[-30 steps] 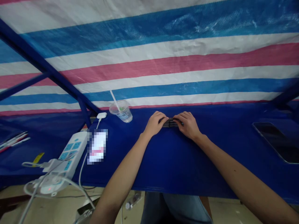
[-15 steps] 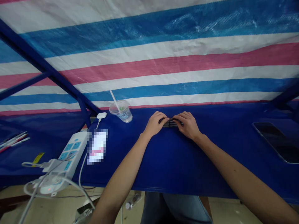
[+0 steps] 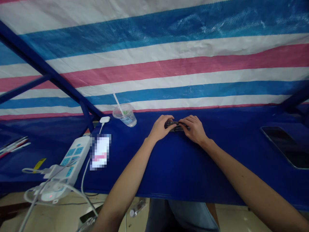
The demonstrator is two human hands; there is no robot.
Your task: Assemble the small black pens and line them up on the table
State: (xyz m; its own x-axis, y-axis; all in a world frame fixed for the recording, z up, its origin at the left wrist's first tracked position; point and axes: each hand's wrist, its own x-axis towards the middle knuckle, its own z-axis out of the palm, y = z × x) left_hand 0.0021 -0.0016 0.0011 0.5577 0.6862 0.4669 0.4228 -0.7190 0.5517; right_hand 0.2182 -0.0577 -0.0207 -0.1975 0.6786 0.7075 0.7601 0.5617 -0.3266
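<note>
A small bundle of dark pens [image 3: 175,126] lies across the blue table [image 3: 183,161], near its far edge. My left hand [image 3: 160,127] curls round the bundle's left end and my right hand [image 3: 194,129] grips its right end. The fingers of both hands are closed on the pens. Most of the bundle is hidden under my fingers.
A clear plastic cup with a straw [image 3: 125,115] stands left of my hands. A white power strip [image 3: 69,161] with cables, a charger plug [image 3: 105,120] and a blurred-out phone [image 3: 100,152] lie at the left. A dark phone [image 3: 287,146] lies at the right. Striped tarpaulin [image 3: 169,64] hangs behind.
The dark bundle has lifted and tilted slightly between my fingers; my hands stay almost in the same place.
</note>
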